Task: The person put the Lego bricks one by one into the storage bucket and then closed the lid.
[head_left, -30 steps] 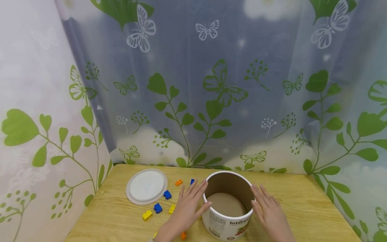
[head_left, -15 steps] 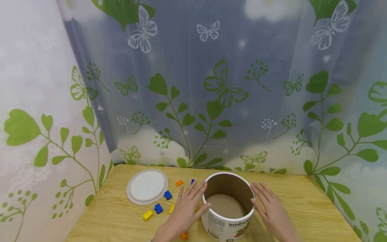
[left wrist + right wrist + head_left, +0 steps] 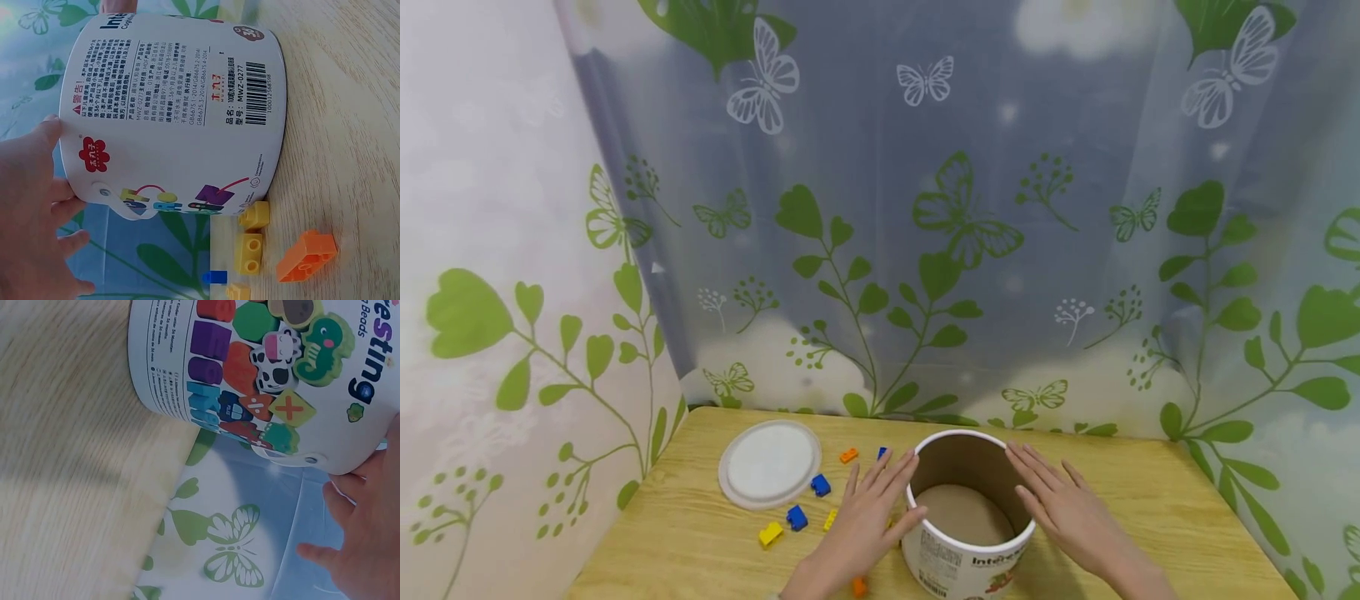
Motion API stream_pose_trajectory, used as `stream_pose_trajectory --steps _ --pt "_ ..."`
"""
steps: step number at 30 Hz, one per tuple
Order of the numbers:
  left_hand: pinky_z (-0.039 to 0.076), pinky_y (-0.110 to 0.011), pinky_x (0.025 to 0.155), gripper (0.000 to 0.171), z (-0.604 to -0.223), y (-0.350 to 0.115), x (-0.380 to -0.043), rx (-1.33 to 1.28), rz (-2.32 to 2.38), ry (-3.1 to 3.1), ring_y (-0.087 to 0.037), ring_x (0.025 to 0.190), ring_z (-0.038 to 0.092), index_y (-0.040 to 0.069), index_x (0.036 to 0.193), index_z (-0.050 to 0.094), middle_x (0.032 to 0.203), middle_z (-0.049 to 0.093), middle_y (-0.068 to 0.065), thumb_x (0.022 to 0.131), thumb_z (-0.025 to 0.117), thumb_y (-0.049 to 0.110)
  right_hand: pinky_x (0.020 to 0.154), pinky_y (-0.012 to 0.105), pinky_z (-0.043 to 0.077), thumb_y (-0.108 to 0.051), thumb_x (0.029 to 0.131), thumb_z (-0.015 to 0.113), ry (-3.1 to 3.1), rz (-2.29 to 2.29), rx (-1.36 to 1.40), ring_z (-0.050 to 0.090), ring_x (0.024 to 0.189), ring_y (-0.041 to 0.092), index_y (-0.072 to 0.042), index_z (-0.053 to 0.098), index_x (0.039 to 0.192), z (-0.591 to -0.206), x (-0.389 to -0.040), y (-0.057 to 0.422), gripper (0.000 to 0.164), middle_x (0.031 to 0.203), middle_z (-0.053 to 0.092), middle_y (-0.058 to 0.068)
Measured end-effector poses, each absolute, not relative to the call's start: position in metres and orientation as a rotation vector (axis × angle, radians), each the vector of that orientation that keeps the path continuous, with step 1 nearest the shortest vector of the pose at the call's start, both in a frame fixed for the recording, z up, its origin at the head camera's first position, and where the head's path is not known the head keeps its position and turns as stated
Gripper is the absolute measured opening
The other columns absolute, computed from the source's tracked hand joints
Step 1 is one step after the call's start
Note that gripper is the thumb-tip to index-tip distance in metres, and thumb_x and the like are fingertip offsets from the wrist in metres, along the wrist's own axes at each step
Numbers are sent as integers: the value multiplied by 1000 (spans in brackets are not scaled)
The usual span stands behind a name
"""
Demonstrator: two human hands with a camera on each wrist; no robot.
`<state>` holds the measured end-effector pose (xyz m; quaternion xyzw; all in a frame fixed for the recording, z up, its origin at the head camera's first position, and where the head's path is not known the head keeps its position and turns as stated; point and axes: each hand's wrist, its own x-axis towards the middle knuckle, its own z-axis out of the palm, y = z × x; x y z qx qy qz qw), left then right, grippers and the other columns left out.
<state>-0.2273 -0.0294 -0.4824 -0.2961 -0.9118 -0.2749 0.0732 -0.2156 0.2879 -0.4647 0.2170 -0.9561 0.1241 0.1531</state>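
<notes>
A round white tub (image 3: 973,567) stands upright on the table with its top uncovered; the inside is brown and no object shows on its floor. Against its left rim my left hand (image 3: 868,515) rests with fingers extended, the thumb near the front of the rim. My right hand (image 3: 1066,507) lies along the right rim, fingers straight, fingertips at the far right edge. Printed text and a barcode cover the tub (image 3: 175,94) side in the left wrist view. Coloured toy pictures and a white handle (image 3: 290,460) show in the right wrist view.
A round white lid (image 3: 772,462) lies at the back left of the table. Between lid and tub are scattered toy bricks: yellow (image 3: 771,535), blue (image 3: 797,518) and orange (image 3: 848,456) among them. An orange brick (image 3: 306,257) sits close to the tub. A patterned curtain (image 3: 850,250) hangs behind.
My right hand's fingertips have slid left along the rim toward its far side. The left hand stays at the left rim, and the tub has hardly moved. The head view has shifted slightly.
</notes>
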Motion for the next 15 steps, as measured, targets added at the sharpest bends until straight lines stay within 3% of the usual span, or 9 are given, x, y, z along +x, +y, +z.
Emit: stream_pose_trajectory --steps 8,15 --pt "13 -71 118 69 -482 -34 -234 -948 -883 -2716 -32 154 19 19 161 30 166 29 1 104 44 56 111 64 31 -29 107 49 -2700 335 605 43 143 31 -14 43 155 -468 -215 288 50 158 43 4" --pt "20 -70 117 60 -479 -65 -246 -862 -977 -2586 -38 148 32 14 156 41 159 41 -9 104 55 41 112 64 31 -29 108 48 -2702 344 602 41 144 31 -14 43 155 -471 -216 288 50 159 42 3"
